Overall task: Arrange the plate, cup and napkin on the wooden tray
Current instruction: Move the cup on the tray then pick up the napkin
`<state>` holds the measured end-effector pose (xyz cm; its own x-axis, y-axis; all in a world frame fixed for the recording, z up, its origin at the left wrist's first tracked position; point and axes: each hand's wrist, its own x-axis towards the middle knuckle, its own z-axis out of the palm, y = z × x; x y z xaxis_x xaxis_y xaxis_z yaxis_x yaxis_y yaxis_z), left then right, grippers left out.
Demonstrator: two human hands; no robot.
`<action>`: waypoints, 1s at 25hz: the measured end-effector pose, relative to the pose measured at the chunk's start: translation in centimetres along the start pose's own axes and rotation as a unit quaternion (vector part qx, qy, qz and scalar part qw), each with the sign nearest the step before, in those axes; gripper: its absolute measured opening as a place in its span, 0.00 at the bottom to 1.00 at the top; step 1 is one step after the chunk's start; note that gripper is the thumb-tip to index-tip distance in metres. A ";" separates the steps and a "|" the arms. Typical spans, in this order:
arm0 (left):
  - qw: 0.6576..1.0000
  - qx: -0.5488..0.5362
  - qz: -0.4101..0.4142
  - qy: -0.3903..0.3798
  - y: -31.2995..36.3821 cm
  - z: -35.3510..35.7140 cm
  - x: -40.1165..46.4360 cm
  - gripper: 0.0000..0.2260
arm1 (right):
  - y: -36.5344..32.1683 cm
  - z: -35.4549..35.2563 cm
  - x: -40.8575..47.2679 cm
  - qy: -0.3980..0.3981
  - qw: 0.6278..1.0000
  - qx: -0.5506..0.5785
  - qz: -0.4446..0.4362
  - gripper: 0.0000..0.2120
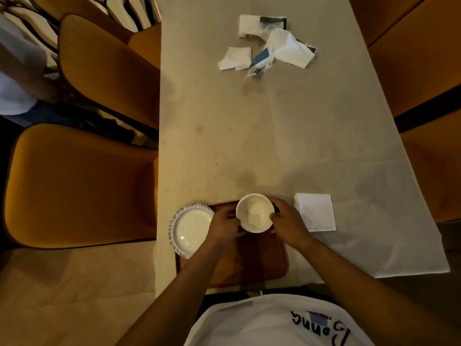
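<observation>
Low in the frame, the left hand (pixel 225 224) and right hand (pixel 287 222) clasp a white cup (pixel 255 213) over the wooden tray (pixel 252 260). The plate (pixel 190 231) overlaps the tray's left edge; a folded napkin (pixel 315 211) lies right.

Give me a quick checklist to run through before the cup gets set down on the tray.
1. Cup held by both the left hand and right hand: ok.
2. Cup over the tray: ok, over its far edge.
3. Bare tray surface for it: ok.
4. Plate fully on the tray: not ok, it overhangs the left edge.
5. Napkin on the tray: not ok, it lies on the table to the right.
6. Cup touching the tray: cannot tell.
</observation>
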<state>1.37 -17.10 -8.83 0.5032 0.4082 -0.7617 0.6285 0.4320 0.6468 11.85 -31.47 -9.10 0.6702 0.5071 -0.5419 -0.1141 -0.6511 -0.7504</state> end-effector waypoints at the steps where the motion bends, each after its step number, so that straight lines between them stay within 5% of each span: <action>1: 1.000 -0.003 0.004 0.002 0.2 0.0 -0.1 0.16 | 0.0 0.0 0.2 -0.003 1.000 0.000 0.002 0.24; 20: 0.999 0.051 0.013 0.012 0.4 -0.3 -0.2 0.17 | -0.4 -0.2 0.8 -0.005 0.999 -0.036 -0.003 0.25; 23: 0.989 0.125 0.035 0.069 1.0 -0.8 -1.5 0.18 | -0.2 -1.8 0.5 -0.002 0.999 -0.050 -0.014 0.26; 25: 0.967 0.193 0.085 0.142 1.7 -1.0 -2.4 0.14 | 0.4 -3.9 0.1 0.069 0.997 -0.044 -0.001 0.23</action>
<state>0.67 -16.56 -5.84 0.4706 0.6750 -0.5682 0.7527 0.0289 0.6577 14.70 -33.93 -7.97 0.7661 0.4289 -0.4787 -0.0524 -0.7006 -0.7116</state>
